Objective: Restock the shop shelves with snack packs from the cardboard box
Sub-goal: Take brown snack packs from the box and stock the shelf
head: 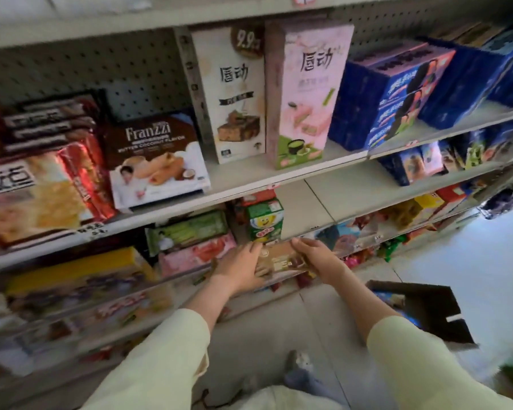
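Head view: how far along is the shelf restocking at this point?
Done: upper shelves already hold boxes, such as the brown Franzzi box. In hand: left hand and right hand hold a brown snack pack at the lower shelf. Left: the dark cardboard box on the floor seems to hold more packs.

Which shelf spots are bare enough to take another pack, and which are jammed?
Free: middle shelf, bare from the green carton rightward to the yellow boxes. A smaller gap on the upper shelf between the Franzzi box and the tall white box. Crowded: everything left of the Franzzi box, and the lower ledge where both hands hold a brown pack.
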Tool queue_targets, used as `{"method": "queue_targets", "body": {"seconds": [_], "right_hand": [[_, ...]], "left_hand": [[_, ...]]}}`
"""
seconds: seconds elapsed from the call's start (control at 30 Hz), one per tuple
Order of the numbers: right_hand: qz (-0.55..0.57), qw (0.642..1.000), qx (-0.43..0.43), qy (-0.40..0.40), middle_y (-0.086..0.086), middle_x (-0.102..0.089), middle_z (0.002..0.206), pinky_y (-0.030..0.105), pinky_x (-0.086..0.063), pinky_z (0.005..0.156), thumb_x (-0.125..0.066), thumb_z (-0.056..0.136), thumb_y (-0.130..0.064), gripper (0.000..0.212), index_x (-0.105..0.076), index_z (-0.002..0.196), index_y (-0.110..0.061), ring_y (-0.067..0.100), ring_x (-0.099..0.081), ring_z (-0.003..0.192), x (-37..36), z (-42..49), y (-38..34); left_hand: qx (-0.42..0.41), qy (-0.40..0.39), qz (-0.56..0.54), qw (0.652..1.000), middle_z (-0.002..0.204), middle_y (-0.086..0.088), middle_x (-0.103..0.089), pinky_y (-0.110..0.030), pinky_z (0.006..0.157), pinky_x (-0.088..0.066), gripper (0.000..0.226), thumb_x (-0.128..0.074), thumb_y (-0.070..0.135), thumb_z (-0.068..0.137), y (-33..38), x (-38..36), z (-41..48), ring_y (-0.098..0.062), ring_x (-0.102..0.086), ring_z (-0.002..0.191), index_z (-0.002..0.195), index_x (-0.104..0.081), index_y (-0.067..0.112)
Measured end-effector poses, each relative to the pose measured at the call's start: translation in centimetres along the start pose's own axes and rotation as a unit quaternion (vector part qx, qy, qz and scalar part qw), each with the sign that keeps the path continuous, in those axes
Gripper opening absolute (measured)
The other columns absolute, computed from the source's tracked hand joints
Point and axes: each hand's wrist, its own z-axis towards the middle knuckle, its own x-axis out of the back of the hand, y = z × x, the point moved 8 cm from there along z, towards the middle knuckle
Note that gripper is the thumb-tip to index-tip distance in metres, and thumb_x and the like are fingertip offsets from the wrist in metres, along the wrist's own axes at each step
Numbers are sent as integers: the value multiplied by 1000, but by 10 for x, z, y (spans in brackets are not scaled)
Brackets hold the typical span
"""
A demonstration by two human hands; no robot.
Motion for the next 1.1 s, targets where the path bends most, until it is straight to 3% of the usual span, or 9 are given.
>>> {"method": "queue_targets", "body": {"seconds": [0.2, 0.37, 0.47, 0.57, 0.67, 0.8, 0.87, 0.97, 1.1], "right_hand": [[-15, 996, -6, -82, 10, -67, 83, 25, -57, 60, -55, 95, -12, 12, -61, 101, -3, 17, -65, 66, -82, 3, -13], [-27, 989, 2, -148, 8, -68, 76, 33, -60, 63, -50, 97, -8, 11, -59, 91, -4, 16, -67, 67, -138, 7, -26], [-4, 988, 32, -152, 10, -54, 73, 36, -60, 65, -49, 97, -7, 15, -54, 83, -4, 18, -58, 69, -160, 11, -39], [14, 993, 38, -111, 11, -53, 79, 35, -60, 55, -49, 97, -7, 13, -55, 85, -7, 18, -57, 73, -170, 25, -43], [36, 994, 61, -88, 8, -56, 84, 40, -57, 60, -49, 97, -7, 12, -55, 87, -12, 18, -59, 77, -177, 46, -51], [87, 990, 82, -69, 9, -60, 93, 43, -56, 69, -50, 97, -10, 8, -54, 92, -15, 21, -60, 83, -178, 78, -52], [95, 991, 82, -54, 10, -60, 103, 43, -56, 73, -49, 97, -13, 5, -52, 101, -14, 22, -60, 84, -178, 95, -49], [88, 992, 82, -46, 12, -57, 111, 42, -53, 76, -48, 98, -19, 15, -49, 112, -13, 22, -58, 83, -183, 113, -49], [78, 992, 78, -58, 10, -55, 109, 40, -51, 76, -44, 100, -18, 14, -48, 114, -15, 22, -56, 81, -196, 129, -52]], "left_hand": [[78, 69, 2, 995, 138, -6, -45, -37, 102, -37, 72, -64, 44, 80, -72, 18, -42, -24, -45, 126, 140, -34, 19], [155, 109, -1, 982, 136, -3, -47, -46, 105, -35, 69, -61, 49, 79, -117, 26, -67, -27, -44, 125, 138, -34, 25], [203, 155, 6, 967, 142, -5, -42, -41, 111, -26, 76, -62, 53, 80, -139, 34, -73, -26, -37, 132, 142, -30, 21], [291, 217, -55, 930, 148, -9, -31, -43, 115, -19, 89, -66, 52, 78, -165, 35, -82, -28, -28, 137, 146, -20, 17], [351, 282, -195, 871, 151, -11, -20, -44, 113, -24, 89, -69, 32, 81, -184, 29, -86, -29, -21, 140, 147, -14, 14], [382, 337, -409, 757, 151, -13, -25, -38, 108, -32, 76, -59, 7, 86, -191, 14, -82, -31, -31, 136, 149, -15, 12], [380, 340, -476, 716, 148, -13, -32, -36, 99, -39, 69, -49, 2, 90, -200, 6, -76, -32, -39, 131, 149, -17, 14], [372, 315, -482, 728, 142, -14, -41, -31, 87, -39, 59, -43, 3, 91, -214, 0, -62, -33, -46, 123, 146, -27, 16], [394, 282, -479, 732, 140, -14, -43, -45, 102, -44, 63, -46, 1, 87, -229, -2, -47, -35, -47, 123, 146, -29, 17]]}}
